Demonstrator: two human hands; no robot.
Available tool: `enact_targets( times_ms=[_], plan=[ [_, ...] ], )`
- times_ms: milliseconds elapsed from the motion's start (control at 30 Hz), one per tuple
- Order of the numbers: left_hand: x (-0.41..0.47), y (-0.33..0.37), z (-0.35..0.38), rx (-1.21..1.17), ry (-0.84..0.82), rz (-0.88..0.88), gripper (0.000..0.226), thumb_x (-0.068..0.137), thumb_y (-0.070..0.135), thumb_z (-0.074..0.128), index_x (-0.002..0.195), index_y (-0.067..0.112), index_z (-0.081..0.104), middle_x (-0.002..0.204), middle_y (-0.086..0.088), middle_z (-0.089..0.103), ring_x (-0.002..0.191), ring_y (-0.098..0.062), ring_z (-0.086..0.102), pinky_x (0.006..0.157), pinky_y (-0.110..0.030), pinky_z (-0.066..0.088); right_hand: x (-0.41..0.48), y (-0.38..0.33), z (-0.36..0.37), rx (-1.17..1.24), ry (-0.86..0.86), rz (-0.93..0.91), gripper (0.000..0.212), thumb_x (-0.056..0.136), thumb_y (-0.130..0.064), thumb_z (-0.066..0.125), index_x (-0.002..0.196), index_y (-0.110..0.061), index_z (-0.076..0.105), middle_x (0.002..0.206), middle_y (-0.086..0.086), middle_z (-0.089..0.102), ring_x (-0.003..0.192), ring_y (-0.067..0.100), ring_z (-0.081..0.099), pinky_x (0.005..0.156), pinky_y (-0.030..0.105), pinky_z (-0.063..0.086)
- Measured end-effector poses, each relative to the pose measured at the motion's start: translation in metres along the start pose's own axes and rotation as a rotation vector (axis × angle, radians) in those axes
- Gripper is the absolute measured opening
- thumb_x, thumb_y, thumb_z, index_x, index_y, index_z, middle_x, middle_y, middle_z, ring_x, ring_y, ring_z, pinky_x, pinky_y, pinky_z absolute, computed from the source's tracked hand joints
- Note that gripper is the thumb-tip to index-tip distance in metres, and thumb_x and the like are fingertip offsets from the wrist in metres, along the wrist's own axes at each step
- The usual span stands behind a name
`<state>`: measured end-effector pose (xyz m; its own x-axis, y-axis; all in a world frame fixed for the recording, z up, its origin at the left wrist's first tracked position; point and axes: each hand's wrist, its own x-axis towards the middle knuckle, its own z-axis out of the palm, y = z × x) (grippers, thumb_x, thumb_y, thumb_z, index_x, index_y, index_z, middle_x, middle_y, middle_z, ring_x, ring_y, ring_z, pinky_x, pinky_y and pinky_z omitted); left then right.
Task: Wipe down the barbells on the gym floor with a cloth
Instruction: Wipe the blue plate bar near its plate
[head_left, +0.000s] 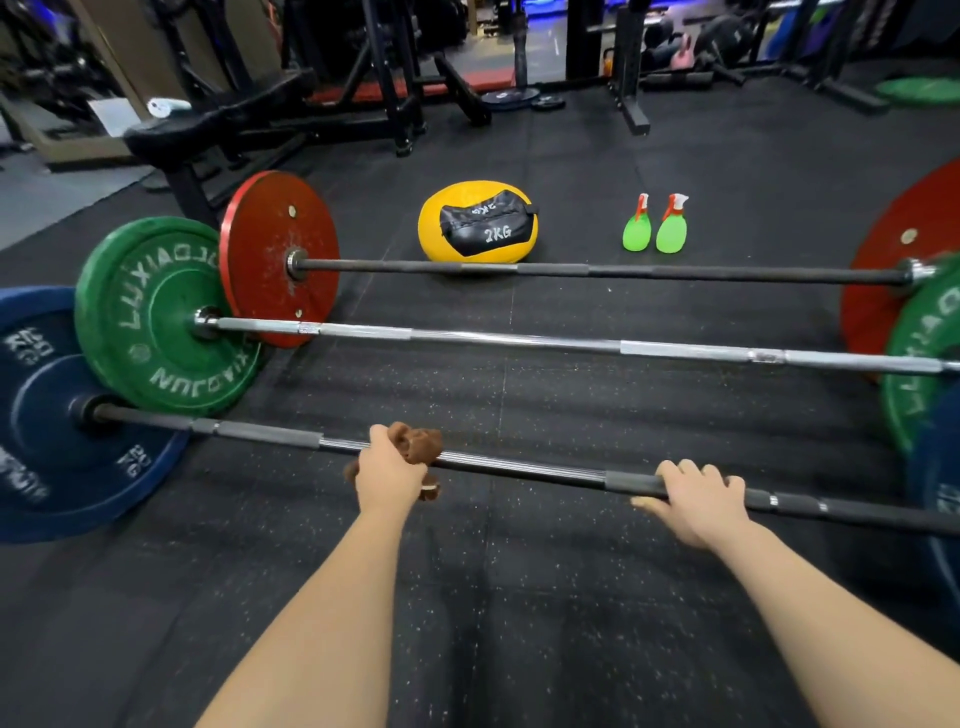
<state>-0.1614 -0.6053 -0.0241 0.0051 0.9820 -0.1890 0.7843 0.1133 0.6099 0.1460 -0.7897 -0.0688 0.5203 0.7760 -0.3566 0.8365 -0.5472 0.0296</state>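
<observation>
Three barbells lie side by side on the black rubber floor. The nearest barbell (519, 470) carries blue plates (57, 441). My left hand (387, 475) grips a brown cloth (418, 444) wrapped around this bar near its middle. My right hand (698, 493) holds the same bar further right, fingers curled over it. Behind it lies a silver barbell (519, 342) with green plates (156, 317). The farthest, a dark barbell (597, 271), has red plates (280, 257).
A yellow and black 2KG medicine ball (480, 221) and two green spray bottles (655, 226) stand beyond the far bar. A black bench (208, 130) and rack frames (395, 78) fill the back left. Loose plates (511, 96) lie at the back.
</observation>
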Motion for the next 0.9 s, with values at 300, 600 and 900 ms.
enact_targets(
  times_ms=[300, 600, 900],
  plan=[
    [-0.018, 0.026, 0.010, 0.213, -0.120, 0.156, 0.046, 0.092, 0.014, 0.068, 0.128, 0.015, 0.039, 0.117, -0.012, 0.063, 0.101, -0.030, 0.064, 0.080, -0.037, 0.051, -0.006, -0.009, -0.005, 0.009, 0.009, 0.051, 0.052, 0.097, -0.071, 0.037, 0.127, -0.029, 0.044, 0.135, -0.002, 0.050, 0.125, 0.024, 0.048, 0.111, 0.049, 0.035],
    [-0.026, 0.041, 0.027, 0.192, -0.176, 0.118, 0.046, 0.098, 0.007, 0.062, 0.136, 0.016, 0.037, 0.128, -0.013, 0.059, 0.112, -0.030, 0.063, 0.076, -0.035, 0.055, 0.003, -0.099, -0.047, 0.062, 0.187, -0.266, 0.061, 0.093, -0.065, 0.057, 0.145, -0.037, 0.044, 0.147, -0.005, 0.048, 0.137, 0.021, 0.044, 0.116, 0.046, 0.027],
    [-0.022, 0.032, 0.032, 0.175, -0.152, 0.106, 0.042, 0.094, 0.011, 0.063, 0.128, 0.015, 0.039, 0.120, -0.013, 0.064, 0.109, -0.032, 0.063, 0.080, -0.037, 0.049, 0.020, -0.138, -0.008, 0.004, 0.130, -0.234, 0.046, 0.103, -0.057, 0.045, 0.131, -0.020, 0.048, 0.134, 0.000, 0.057, 0.123, 0.027, 0.053, 0.098, 0.045, 0.036]
  ],
)
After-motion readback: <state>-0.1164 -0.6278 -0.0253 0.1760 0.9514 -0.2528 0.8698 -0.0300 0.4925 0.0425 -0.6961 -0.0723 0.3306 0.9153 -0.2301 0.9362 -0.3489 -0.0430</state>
